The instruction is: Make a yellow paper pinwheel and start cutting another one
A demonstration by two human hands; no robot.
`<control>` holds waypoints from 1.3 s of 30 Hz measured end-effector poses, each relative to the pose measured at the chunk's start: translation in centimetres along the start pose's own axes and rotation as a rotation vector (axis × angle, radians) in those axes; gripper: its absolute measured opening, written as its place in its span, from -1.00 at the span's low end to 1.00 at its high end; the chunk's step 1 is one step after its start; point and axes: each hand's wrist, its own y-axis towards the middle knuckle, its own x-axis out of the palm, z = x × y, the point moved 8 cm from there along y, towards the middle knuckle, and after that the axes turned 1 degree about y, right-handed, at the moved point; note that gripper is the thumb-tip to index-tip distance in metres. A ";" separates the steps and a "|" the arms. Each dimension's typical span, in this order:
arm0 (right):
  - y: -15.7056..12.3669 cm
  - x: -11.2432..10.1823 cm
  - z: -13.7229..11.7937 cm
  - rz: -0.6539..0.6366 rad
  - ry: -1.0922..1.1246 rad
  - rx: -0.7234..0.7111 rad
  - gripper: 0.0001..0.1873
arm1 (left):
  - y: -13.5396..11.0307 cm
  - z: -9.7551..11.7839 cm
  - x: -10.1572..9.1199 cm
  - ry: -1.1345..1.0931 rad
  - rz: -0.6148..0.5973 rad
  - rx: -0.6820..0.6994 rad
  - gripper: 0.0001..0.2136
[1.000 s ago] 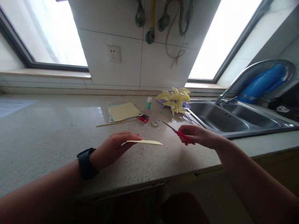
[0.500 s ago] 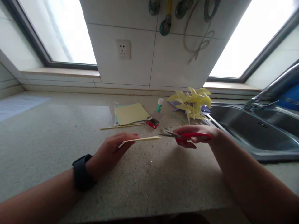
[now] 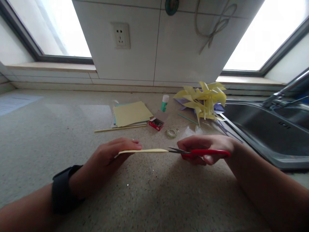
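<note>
My left hand [image 3: 109, 156], with a black watch on its wrist, pinches a flat yellow paper sheet [image 3: 145, 150] by its left end and holds it edge-on just above the speckled counter [image 3: 60, 141]. In my right hand [image 3: 207, 146] are red-handled scissors [image 3: 193, 151]; the fingers are closed around the handles. The blade tips meet the right edge of the paper.
Behind the hands lie a stack of yellow paper [image 3: 131, 113], a thin wooden stick [image 3: 120, 128], a glue stick [image 3: 164, 103], a small red box [image 3: 156, 123], a tape roll [image 3: 171, 132] and a heap of yellow pinwheels [image 3: 204, 100]. A steel sink [image 3: 267, 129] is at the right.
The scissors swung round to point left and their tips have reached the paper's right edge. The camera has come closer and lower over the counter.
</note>
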 end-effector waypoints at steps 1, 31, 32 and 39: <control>0.1 0.0 0.2 0.000 0.006 0.001 -0.38 | 0.0 0.0 0.1 0.011 -0.013 0.001 -0.74; 1.3 0.6 1.8 -0.177 0.178 -0.098 -0.49 | 0.1 2.3 1.0 -0.056 -0.222 0.054 -0.76; 1.4 0.7 1.7 -0.180 0.192 -0.106 -0.50 | 0.1 2.4 0.9 -0.083 -0.218 0.059 -0.76; 2.1 1.4 1.5 -0.175 0.225 -0.139 -0.51 | -0.6 1.9 1.5 -0.370 -0.268 -0.040 -0.79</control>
